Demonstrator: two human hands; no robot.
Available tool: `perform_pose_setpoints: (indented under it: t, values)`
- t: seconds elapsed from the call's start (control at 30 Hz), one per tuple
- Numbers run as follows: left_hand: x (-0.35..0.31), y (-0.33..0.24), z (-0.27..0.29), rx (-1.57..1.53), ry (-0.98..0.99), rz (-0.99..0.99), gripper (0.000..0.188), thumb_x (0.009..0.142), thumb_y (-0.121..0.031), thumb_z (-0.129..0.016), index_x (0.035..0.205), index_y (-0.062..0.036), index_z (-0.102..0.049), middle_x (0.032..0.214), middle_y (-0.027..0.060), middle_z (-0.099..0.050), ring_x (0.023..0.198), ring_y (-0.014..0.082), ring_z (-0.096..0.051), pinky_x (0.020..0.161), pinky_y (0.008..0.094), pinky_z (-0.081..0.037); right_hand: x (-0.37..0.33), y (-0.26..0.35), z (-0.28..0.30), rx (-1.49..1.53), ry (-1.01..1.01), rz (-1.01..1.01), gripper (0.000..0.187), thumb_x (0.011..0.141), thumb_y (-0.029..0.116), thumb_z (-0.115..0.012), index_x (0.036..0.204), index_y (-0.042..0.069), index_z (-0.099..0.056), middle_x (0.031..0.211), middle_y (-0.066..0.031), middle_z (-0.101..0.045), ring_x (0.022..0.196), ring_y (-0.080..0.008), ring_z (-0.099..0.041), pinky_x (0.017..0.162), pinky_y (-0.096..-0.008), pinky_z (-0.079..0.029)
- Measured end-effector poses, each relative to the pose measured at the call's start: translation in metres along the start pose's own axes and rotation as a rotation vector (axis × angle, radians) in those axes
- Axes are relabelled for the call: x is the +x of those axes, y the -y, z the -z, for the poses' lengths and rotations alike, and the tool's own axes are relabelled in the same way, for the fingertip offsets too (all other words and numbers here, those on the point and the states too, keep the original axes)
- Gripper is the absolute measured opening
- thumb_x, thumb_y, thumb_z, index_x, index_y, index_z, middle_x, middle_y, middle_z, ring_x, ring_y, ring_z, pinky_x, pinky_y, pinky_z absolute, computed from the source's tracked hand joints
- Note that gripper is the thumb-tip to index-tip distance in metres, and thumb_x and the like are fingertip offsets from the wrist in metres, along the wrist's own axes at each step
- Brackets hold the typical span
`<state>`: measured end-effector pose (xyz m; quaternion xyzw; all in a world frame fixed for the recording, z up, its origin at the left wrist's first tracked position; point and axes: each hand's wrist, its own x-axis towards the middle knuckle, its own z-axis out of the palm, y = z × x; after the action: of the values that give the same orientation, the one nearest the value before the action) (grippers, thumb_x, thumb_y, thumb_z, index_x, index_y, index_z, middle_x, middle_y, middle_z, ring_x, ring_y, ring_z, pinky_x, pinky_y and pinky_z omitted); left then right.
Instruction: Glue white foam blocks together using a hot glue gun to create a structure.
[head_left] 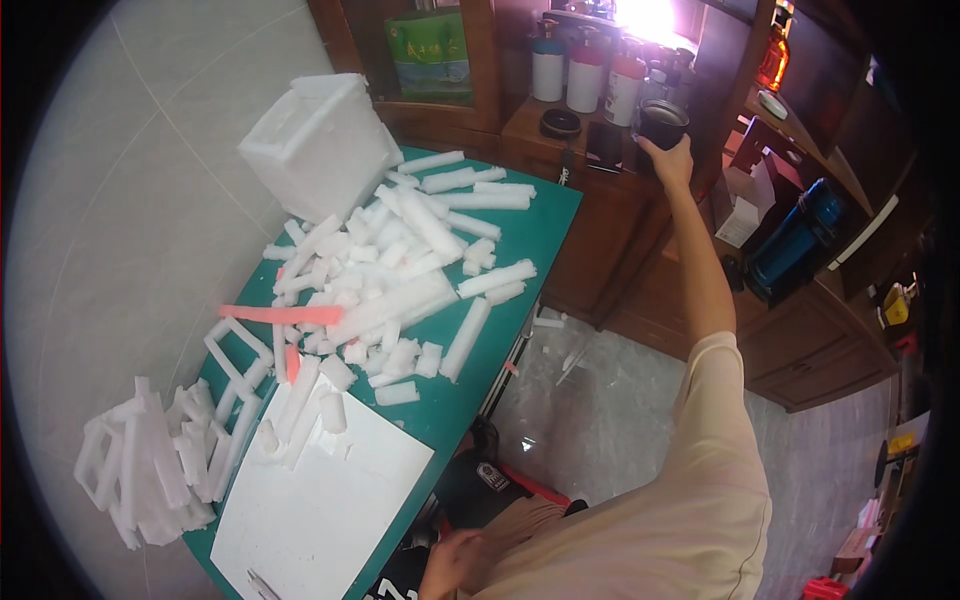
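My right arm is stretched far out to the wooden cabinet, and my right hand (667,160) is closed around a dark, open-topped cup (662,118) at the cabinet's front edge. Left of the cup lie a dark flat rectangular object (605,147), perhaps a phone, and a round black lid (560,123) with a strap hanging below it. Low in the picture, close to my lap, is my left hand (452,560). Its fingers are blurred and partly hidden.
A green table (545,215) bears a heap of white foam pieces (400,255), a pink foam strip (280,314), a foam box (320,150) and a white board (320,500). More foam frames (150,460) stand at the left. Several bottles (585,75) line the cabinet behind the cup.
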<state>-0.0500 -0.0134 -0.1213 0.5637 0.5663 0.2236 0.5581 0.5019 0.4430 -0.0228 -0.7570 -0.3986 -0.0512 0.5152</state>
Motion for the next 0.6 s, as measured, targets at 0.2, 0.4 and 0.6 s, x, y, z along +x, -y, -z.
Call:
perform_pose_setpoints:
  t: [0.2, 0.4, 0.6]
  values:
    - [0.007, 0.019, 0.005, -0.03, -0.054, -0.02, 0.016, 0.09, -0.007, -0.06, 0.103, -0.0007, -0.067, 0.094, 0.0098, -0.071, 0.084, 0.0134, -0.067, 0.073, 0.0252, -0.052, -0.098, 0.078, 0.066, 0.199, 0.145, 0.206, 0.086, 0.063, 0.046, -0.082, 0.121, -0.007, -0.048, 0.114, -0.0275, -0.06, 0.109, -0.0368, -0.059, 0.092, -0.0414, -0.046]
    - [0.021, 0.018, 0.004, -0.017, 0.017, -0.073, 0.018, 0.091, -0.009, -0.06, 0.106, -0.0014, -0.066, 0.096, 0.0099, -0.07, 0.084, 0.013, -0.067, 0.074, 0.0247, -0.051, -0.207, 0.145, 0.168, 0.415, 0.356, 0.397, 0.08, 0.062, 0.032, -0.084, 0.126, 0.002, -0.048, 0.117, -0.0154, -0.062, 0.108, -0.0252, -0.06, 0.094, -0.0363, -0.045]
    - [0.02, 0.043, 0.014, -0.017, -0.01, -0.03, 0.018, 0.092, -0.009, -0.059, 0.105, -0.0007, -0.066, 0.094, 0.009, -0.071, 0.084, 0.0118, -0.065, 0.075, 0.0243, -0.05, -0.285, 0.179, 0.217, 0.63, 0.495, 0.456, 0.092, 0.05, 0.035, -0.091, 0.125, -0.001, -0.051, 0.115, -0.0145, -0.061, 0.106, -0.0233, -0.06, 0.093, -0.0338, -0.046]
